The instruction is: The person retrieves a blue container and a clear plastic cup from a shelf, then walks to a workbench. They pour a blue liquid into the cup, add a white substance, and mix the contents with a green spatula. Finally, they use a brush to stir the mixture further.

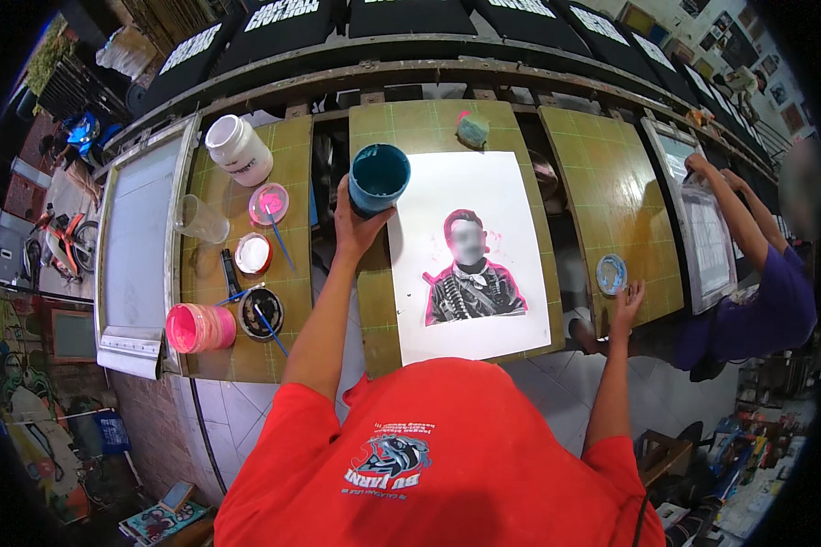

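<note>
My left hand (pixel 360 226) is wrapped round a tall teal container (pixel 381 187) with dark teal inside, held at the upper left of a white paper sheet (pixel 438 339). On the sheet is a black-and-grey cut-out portrait (pixel 470 296) edged in pink. My right hand (pixel 628 305) has its fingers apart beside a small round lid (pixel 611 273) with blue on it, on the right board (pixel 611 182). A greenish sponge (pixel 472 134) lies above the sheet. The left board (pixel 214 164) holds a white jar (pixel 237 149), several pink, white and black paint pots (pixel 201 326) and brushes (pixel 279 237).
Framed screens (pixel 137 237) flank the boards at both ends. A co-worker in purple (pixel 748 310) reaches to the right screen (pixel 711 232). Black printed shirts (pixel 401 20) line a rack behind a rail (pixel 410 77). Motorbikes (pixel 68 246) stand outside at the left.
</note>
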`<state>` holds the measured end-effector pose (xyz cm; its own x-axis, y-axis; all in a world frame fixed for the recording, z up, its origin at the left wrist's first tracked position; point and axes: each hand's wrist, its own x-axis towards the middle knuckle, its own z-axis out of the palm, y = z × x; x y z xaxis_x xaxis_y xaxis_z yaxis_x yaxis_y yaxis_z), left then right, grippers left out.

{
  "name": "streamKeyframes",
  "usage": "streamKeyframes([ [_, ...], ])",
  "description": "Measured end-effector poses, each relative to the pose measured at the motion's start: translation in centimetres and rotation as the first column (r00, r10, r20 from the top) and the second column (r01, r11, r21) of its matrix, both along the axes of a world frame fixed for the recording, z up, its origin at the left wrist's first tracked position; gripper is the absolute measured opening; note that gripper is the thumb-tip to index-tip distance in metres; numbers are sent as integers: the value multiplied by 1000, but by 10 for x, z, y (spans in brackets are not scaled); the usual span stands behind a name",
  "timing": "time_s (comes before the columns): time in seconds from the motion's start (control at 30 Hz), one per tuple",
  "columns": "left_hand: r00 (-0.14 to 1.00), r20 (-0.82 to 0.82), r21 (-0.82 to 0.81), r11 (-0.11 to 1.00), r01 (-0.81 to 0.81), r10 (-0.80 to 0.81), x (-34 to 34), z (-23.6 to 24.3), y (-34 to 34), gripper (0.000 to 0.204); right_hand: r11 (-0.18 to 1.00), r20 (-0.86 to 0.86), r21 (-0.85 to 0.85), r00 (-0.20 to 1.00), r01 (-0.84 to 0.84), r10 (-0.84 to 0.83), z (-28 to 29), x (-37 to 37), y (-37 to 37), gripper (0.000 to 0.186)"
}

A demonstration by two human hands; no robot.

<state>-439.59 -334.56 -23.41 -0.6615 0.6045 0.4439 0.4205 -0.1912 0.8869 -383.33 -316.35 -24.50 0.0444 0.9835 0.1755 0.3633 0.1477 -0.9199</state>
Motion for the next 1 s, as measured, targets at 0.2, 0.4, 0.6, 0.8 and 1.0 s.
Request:
streamKeyframes([
  [0.2,960,-279,-70,996,-56,35,-8,-7,-3,90,994,253,-66,962,-88,102,-6,19,15,94],
  [0.4,965,-260,-175,984,-22,-25,8,26,-9,89,999,547,8,836,-42,31,25,-21,3,107],
  [0.6,947,-320,-242,969,-54,-27,-2,5,-11,94,996,576,68,814,48,-79,22,-27,-3,103],
  [0.8,936,-350,-262,963,-57,-40,1,3,2,89,994,605,95,791,45,-94,29,-16,-8,101],
  [1.0,996,-1,-236,968,85,-88,-13,0,-6,74,996,473,71,878,44,-73,37,-29,-19,98],
])
